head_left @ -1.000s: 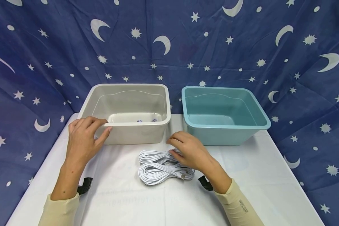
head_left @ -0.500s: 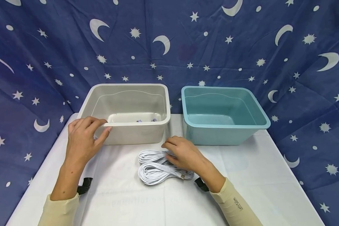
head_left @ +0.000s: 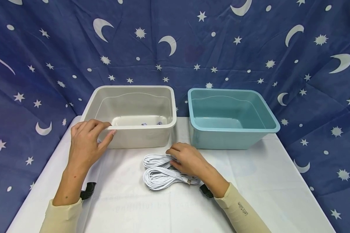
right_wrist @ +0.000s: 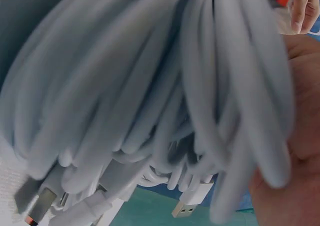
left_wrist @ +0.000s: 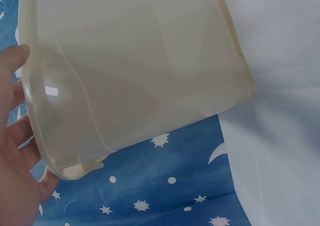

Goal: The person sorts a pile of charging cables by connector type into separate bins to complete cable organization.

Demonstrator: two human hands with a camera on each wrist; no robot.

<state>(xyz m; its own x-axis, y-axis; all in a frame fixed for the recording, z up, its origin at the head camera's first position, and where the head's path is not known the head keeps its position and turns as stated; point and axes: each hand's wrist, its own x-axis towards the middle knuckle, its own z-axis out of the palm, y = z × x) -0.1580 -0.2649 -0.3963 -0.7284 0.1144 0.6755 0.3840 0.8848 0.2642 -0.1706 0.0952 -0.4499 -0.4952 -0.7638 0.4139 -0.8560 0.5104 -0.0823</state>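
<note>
Two bundles of smooth white cable, a rear bundle [head_left: 154, 160] and a front bundle [head_left: 158, 179], lie in rounded loops on the creased white tablecloth [head_left: 128, 212], before the bins; a metal-tipped plug [head_left: 188, 182] projects at the front bundle's right end. The right hand [head_left: 189, 158] arches, fingers bent, over the rear bundle's right part; whether it grips the cable cannot be told, since loops fill the wrist view. The left hand [head_left: 86, 142] pinches the rim of the glossy beige bin [head_left: 140, 137], thumb outside. That bin contains small bluish pieces [head_left: 159, 123], mostly hidden by its front wall. Beside it stands a tapered teal bin [head_left: 230, 140] with rounded corners.
</note>
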